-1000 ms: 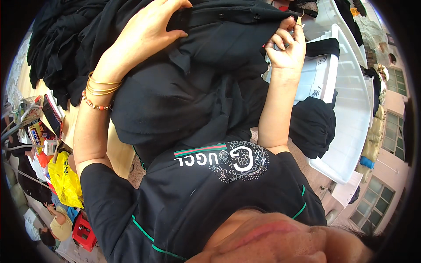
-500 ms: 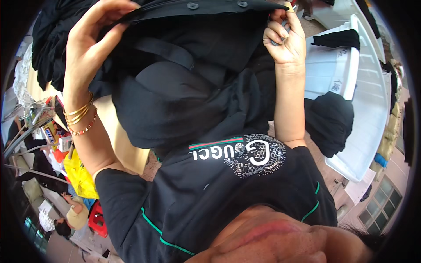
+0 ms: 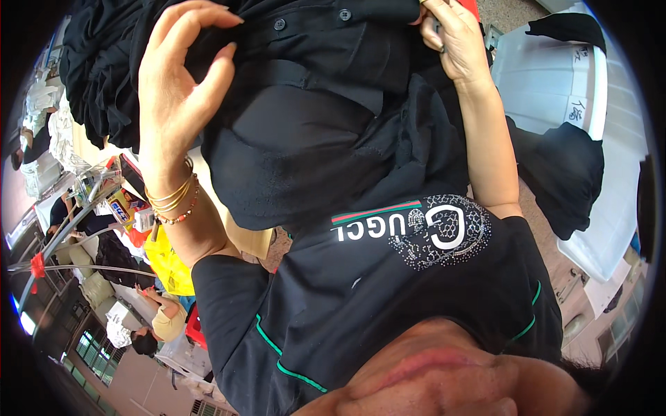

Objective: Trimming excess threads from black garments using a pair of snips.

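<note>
A black buttoned garment (image 3: 316, 45) is spread across the top middle, two dark buttons (image 3: 279, 24) showing along its edge band. Over its left part hovers my left hand (image 3: 173, 90), thumb and fingers spread with nothing between them. My right hand (image 3: 454, 38) is closed at the garment's right end, fingertips at its edge and partly cut off by the picture's top. A small grey object (image 3: 438, 29) shows among its curled fingers; its kind cannot be made out. More black cloth (image 3: 277, 156) lies bunched over my lap.
Black garments (image 3: 100, 76) are heaped at the left. A white plastic bin (image 3: 541, 83) stands to the right, with black cloth (image 3: 565, 163) hanging over its side. At the lower left are a yellow bag (image 3: 170, 260), metal rods (image 3: 69, 215) and another person (image 3: 166, 315).
My left hand has let go of the garment's edge and opened. The garment's buttoned edge has come down flatter. The whole view has shifted, with things appearing farther right.
</note>
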`<control>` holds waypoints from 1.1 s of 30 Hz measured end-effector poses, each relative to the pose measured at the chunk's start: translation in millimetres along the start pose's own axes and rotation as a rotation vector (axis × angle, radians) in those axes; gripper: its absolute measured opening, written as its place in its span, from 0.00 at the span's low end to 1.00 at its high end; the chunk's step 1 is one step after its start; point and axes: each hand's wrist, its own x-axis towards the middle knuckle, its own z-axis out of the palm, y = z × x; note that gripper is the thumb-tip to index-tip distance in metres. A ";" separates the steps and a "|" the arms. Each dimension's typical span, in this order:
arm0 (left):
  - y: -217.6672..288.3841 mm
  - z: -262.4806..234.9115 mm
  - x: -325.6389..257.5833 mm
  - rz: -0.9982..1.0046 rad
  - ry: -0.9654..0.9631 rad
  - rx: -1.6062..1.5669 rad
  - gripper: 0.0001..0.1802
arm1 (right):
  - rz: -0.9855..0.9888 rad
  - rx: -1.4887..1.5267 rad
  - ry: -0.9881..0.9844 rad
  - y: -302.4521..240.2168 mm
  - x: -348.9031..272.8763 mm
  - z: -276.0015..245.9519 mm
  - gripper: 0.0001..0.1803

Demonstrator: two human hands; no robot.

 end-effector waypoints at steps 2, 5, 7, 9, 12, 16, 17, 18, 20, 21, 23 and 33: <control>16.2 -0.6 7.8 -0.011 -0.008 0.030 0.13 | -0.143 -0.213 0.103 -2.4 -3.9 -3.4 0.13; 17.4 12.5 17.5 0.027 0.004 0.053 0.12 | -0.553 -0.344 0.096 -2.2 -12.9 -5.8 0.13; 13.7 12.8 13.4 0.005 -0.020 -0.046 0.10 | -0.743 -0.591 0.106 -23.1 -32.9 14.7 0.13; 9.0 15.5 5.3 0.014 -0.001 -0.057 0.09 | -0.749 -0.891 0.061 -39.2 -47.2 27.0 0.14; 7.1 19.4 -1.6 -0.042 0.028 -0.018 0.08 | -0.876 -0.960 -0.070 -57.3 -52.7 43.6 0.18; 0.1 23.5 -6.5 -0.089 0.057 -0.120 0.07 | -0.840 -1.026 -0.128 -58.8 -49.4 46.5 0.18; -2.2 24.3 -7.8 -0.089 0.062 -0.144 0.06 | -0.841 -1.028 -0.133 -60.3 -48.8 48.0 0.18; -3.9 25.0 -8.6 -0.088 0.067 -0.168 0.06 | -0.848 -1.065 -0.137 -62.4 -48.8 49.6 0.18; -4.2 25.5 -8.1 -0.083 0.062 -0.193 0.06 | -0.856 -1.104 -0.149 -65.9 -49.4 53.9 0.18; -3.5 25.5 -7.0 -0.073 0.052 -0.217 0.06 | -0.843 -1.136 -0.152 -67.9 -50.3 56.2 0.18; -0.1 26.2 -1.8 -0.051 0.059 -0.239 0.06 | -0.831 -1.173 -0.164 -71.8 -52.1 59.8 0.18; 33.5 17.2 8.4 -0.282 0.084 -0.406 0.05 | -0.798 -1.340 -0.185 -82.4 -55.6 72.6 0.14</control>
